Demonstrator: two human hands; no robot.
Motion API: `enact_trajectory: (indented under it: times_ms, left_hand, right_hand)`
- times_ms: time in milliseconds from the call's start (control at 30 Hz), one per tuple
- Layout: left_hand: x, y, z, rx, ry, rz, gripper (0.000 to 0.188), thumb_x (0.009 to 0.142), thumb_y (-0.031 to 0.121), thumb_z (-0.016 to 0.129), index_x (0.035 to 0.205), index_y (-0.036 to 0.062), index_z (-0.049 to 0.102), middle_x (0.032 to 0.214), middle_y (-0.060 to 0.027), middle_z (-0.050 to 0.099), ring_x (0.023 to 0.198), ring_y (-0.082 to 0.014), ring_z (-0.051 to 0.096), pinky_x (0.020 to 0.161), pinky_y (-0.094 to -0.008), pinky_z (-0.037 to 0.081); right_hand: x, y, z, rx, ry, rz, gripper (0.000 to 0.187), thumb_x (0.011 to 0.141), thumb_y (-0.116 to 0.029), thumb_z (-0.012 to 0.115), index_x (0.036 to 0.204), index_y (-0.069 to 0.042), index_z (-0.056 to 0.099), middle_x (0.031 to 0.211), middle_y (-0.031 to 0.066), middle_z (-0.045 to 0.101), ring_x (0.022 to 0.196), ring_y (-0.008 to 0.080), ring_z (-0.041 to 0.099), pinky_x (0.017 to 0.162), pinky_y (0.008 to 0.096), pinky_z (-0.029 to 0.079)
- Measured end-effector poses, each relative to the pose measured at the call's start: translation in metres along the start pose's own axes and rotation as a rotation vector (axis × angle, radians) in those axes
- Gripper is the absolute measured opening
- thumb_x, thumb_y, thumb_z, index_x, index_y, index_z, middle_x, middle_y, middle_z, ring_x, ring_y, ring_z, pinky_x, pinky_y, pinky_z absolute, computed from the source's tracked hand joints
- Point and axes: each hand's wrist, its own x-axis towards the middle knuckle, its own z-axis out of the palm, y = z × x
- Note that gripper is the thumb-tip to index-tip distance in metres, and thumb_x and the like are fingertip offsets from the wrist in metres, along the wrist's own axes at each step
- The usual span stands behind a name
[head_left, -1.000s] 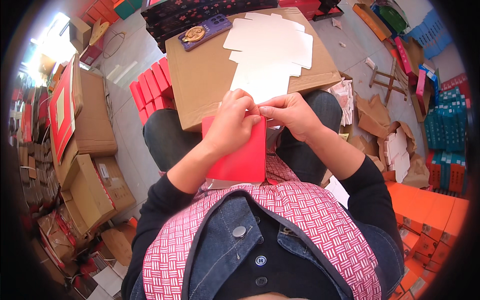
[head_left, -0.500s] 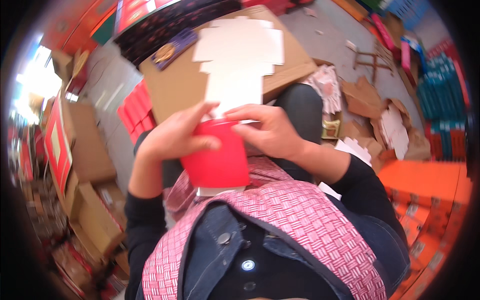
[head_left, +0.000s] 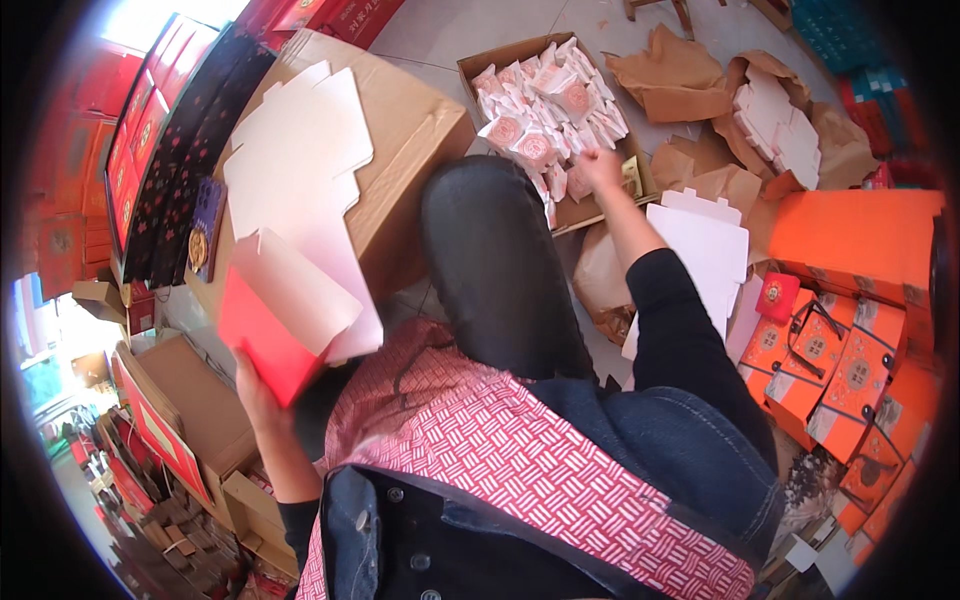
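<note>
At the left, my left hand (head_left: 262, 408) grips a red cardboard box (head_left: 262, 325) by its lower end. The box's pale inside faces up and its flap stands raised. Beneath it, flat white box blanks (head_left: 295, 160) lie on a large brown carton (head_left: 415, 135). My right arm is stretched out over my knee. At its end my right hand (head_left: 600, 172) is closed at the near side of an open carton (head_left: 470, 66) full of small pink-and-white wrapped packets (head_left: 535, 148). The fingers are curled round a packet at the edge of the pile, partly hidden.
A purple box (head_left: 205, 228) lies beside stacked black-sided boxes (head_left: 190, 125). Crumpled brown paper (head_left: 668, 72) and more white blanks (head_left: 700, 250) are at the right, near orange boxes (head_left: 850, 235). A brown carton (head_left: 205, 400) stands at the lower left.
Both hands were together on the red box at my lap. My left hand has carried it left, now turned with its opening showing; my right hand has moved off to the packets. The view has swung right.
</note>
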Motion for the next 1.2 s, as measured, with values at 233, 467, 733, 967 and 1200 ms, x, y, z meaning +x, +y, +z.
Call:
enact_trajectory:
  times_ms: [233, 467, 733, 967, 1200]
  left_hand:
    - [-0.018, 0.012, 0.012, -0.061, 0.033, -0.094, 0.06, 0.098, 0.044, 0.043, 0.135, -0.0038, 0.038, 0.131, -0.0156, 0.052, 0.115, -0.0264, 0.055, 0.097, -0.0413, 0.048]
    - [-0.021, 0.004, 0.01, -0.197, 0.037, -0.07, 0.055, 0.098, 0.041, 0.046, 0.129, -0.004, 0.044, 0.125, -0.0145, 0.056, 0.109, -0.0224, 0.059, 0.093, -0.0372, 0.05]
    - [-0.019, 0.015, 0.003, -0.309, -0.218, -0.046, 0.055, 0.099, 0.041, 0.044, 0.128, -0.0049, 0.045, 0.124, -0.0151, 0.057, 0.109, -0.0227, 0.06, 0.093, -0.0367, 0.051]
    - [-0.049, 0.011, 0.004, -0.741, -0.365, 0.012, 0.055, 0.099, 0.041, 0.042, 0.133, -0.0016, 0.041, 0.13, -0.016, 0.053, 0.116, -0.0253, 0.056, 0.098, -0.0401, 0.047]
    - [-0.039, -0.001, 0.017, -0.923, -0.203, 0.412, 0.05, 0.1, 0.032, 0.045, 0.138, 0.0024, 0.035, 0.137, -0.0126, 0.047, 0.124, -0.0245, 0.049, 0.102, -0.0404, 0.043]
  right_hand:
    - [0.005, 0.053, 0.112, -0.431, -0.013, -0.007, 0.041, 0.075, -0.043, 0.068, 0.105, -0.015, 0.066, 0.099, 0.0171, 0.066, 0.092, 0.0373, 0.063, 0.078, 0.0474, 0.05]
    - [-0.029, 0.06, 0.048, 0.586, 0.054, 0.308, 0.031, 0.08, -0.001, 0.07, 0.109, -0.001, 0.059, 0.095, 0.0113, 0.065, 0.072, 0.0193, 0.066, 0.049, 0.0271, 0.055]
    - [-0.18, -0.285, -0.097, 0.761, -0.403, -1.297, 0.03, 0.081, -0.001, 0.067, 0.11, -0.005, 0.059, 0.112, 0.0103, 0.064, 0.112, 0.0239, 0.056, 0.093, 0.0362, 0.046]
    - [-0.304, -0.425, -0.058, 0.177, -0.767, -1.894, 0.039, 0.078, 0.007, 0.055, 0.114, -0.007, 0.063, 0.123, 0.0103, 0.059, 0.122, 0.0299, 0.05, 0.101, 0.0406, 0.04]
    - [-0.35, -0.348, 0.024, 0.739, -0.824, -0.814, 0.061, 0.088, -0.01, 0.065, 0.137, 0.005, 0.03, 0.124, 0.0152, 0.052, 0.113, 0.0196, 0.052, 0.094, 0.0314, 0.045]
